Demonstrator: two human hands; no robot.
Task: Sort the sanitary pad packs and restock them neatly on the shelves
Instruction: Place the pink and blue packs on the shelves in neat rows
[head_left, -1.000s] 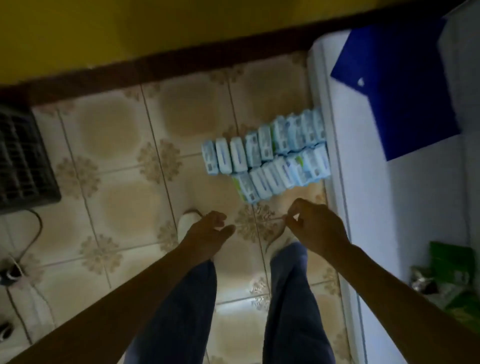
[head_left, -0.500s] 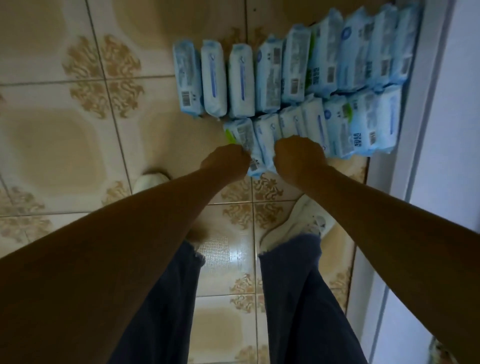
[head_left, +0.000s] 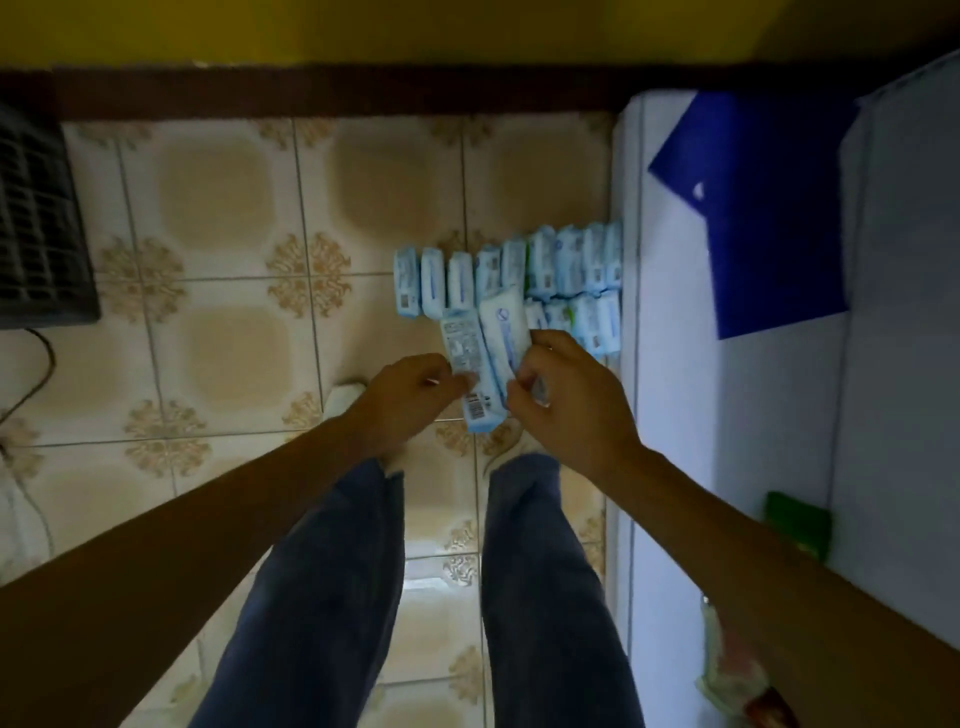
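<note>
Several light-blue sanitary pad packs (head_left: 545, 270) stand in two rows on the tiled floor beside a white shelf unit (head_left: 670, 364). Above the floor I hold a few lifted packs. My left hand (head_left: 410, 397) grips a pack with a printed label and barcode (head_left: 470, 369). My right hand (head_left: 566, 395) grips a plainer white-blue pack (head_left: 506, 325) next to it. The two held packs touch side by side between my hands.
A blue folder (head_left: 769, 208) lies on the shelf surface, and green packaging (head_left: 797, 525) sits nearer me on it. A dark crate-like object (head_left: 36, 223) with a cable stands on the floor at the left. My legs and white shoes are below my hands.
My hands reached down to the front row of packs, took hold of some, and have lifted them. The camera has risen back from the floor.
</note>
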